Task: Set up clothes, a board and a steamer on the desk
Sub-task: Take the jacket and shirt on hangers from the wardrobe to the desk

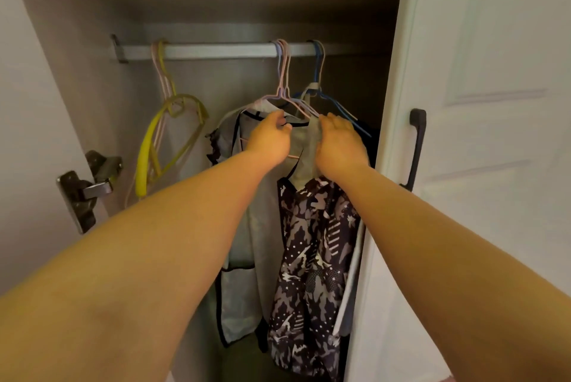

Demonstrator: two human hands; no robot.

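A: Where are the clothes?
B: On hangers on the wardrobe rail (222, 51), long axis vertical, hems down.
A: Hands?
B: 2 up at the collars. Left hand (269, 140) fingers curled on the grey garment (244, 227); right hand (340, 142) fingers together on grey fabric above the patterned garment (312, 258).

Both hands reaching into wardrobe (463, 72) — left hand (272, 140) and right hand (340, 143) gripping grey garment (304, 146) hanging on rail (216, 51).

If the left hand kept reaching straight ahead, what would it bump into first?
The left hand is already at the grey garment hanging on the pink hanger; that fabric comes first, with the wardrobe's back wall probably behind it, though depth is unclear.
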